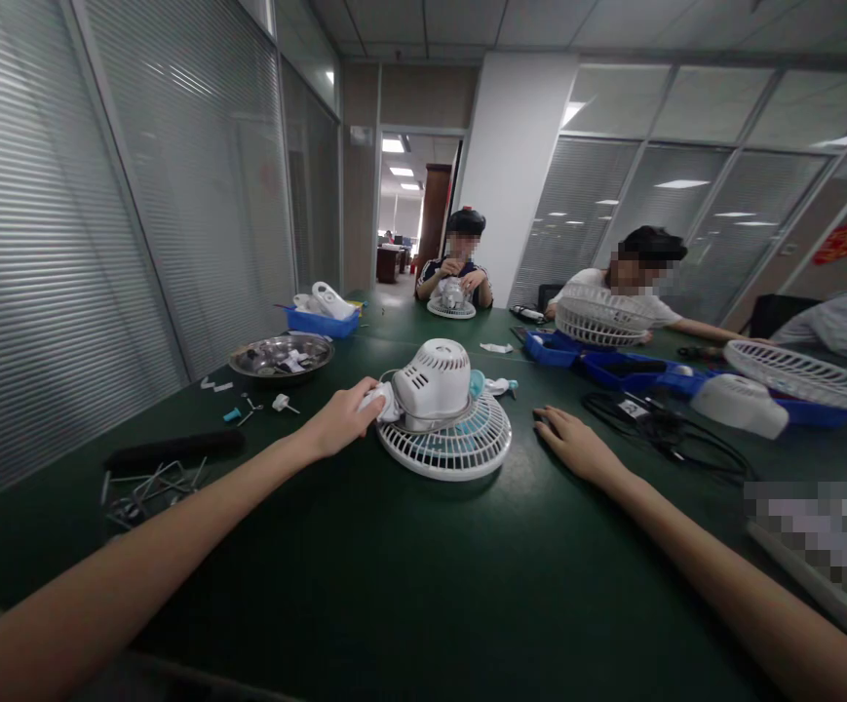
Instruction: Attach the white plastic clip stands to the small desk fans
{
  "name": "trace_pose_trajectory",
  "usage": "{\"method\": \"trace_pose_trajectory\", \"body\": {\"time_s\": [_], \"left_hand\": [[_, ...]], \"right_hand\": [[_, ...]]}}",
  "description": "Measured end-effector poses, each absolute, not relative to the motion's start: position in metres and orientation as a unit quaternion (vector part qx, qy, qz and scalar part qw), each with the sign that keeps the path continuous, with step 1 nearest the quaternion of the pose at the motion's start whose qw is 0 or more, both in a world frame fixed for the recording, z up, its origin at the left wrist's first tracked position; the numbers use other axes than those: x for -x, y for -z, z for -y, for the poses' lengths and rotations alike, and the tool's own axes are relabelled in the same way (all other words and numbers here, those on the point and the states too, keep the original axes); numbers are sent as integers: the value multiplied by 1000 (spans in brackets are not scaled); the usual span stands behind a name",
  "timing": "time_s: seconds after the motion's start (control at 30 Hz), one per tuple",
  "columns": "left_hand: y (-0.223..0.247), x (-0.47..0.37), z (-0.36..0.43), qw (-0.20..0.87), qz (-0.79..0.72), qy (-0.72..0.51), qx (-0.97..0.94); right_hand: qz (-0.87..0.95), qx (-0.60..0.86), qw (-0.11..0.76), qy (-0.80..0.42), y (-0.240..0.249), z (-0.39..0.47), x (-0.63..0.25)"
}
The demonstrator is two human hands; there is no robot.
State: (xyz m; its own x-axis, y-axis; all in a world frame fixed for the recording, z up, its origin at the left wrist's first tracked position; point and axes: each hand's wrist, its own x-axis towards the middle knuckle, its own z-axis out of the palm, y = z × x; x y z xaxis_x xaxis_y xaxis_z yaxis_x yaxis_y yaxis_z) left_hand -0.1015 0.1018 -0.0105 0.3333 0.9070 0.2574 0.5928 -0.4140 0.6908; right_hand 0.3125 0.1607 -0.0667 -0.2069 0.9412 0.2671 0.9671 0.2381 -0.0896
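In front of me a small white electric fan lies face down, its round slatted grille (459, 458) on the green table and its vented motor housing (434, 382) on top. Pale blue blades show through the slats. My left hand (344, 417) is closed around a white plastic piece (385, 402) at the housing's left side; whether that piece is fixed to the housing I cannot tell. To the right of the grille, my right hand (573, 441) rests on the tabletop with fingers stretched out, holding nothing. Behind the grille lies a small white and light-blue part (500, 387).
A metal bowl (282, 359) of small parts and a blue bin (322, 322) stand at left. Nearer are bent metal wires (156, 492) and a black bar (174, 450). Right: black cable (661, 429), blue trays (624, 372), a white cover (741, 405). Co-workers sit across the table.
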Motion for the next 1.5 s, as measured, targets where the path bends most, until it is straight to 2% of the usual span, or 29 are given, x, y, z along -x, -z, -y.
{"method": "trace_pose_trajectory", "body": {"time_s": [0.3, 0.57, 0.73, 0.87, 1.07, 1.17, 1.37, 1.5], "left_hand": [[9, 103, -106, 258, -472, -324, -778], [8, 102, -101, 248, -464, -322, -787], [7, 100, -98, 243, -465, -331, -784], [6, 98, -97, 226, -471, -326, -788], [4, 97, -97, 207, -472, -319, -795], [1, 99, -99, 277, -467, -289, -789], [-4, 101, -96, 523, -410, -208, -718], [0, 93, -91, 560, -381, -204, -707]], "right_hand": [[773, 620, 95, 91, 57, -169, -300], [778, 592, 148, 148, 39, -235, -247], [815, 550, 124, 132, 59, -233, -239], [835, 529, 120, 93, 52, -220, -251], [834, 531, 151, 19, 51, -164, -281], [821, 542, 182, 1, 58, -137, -288], [809, 546, 216, -21, 60, -127, -288], [803, 548, 232, -33, 62, -131, -289]]}}
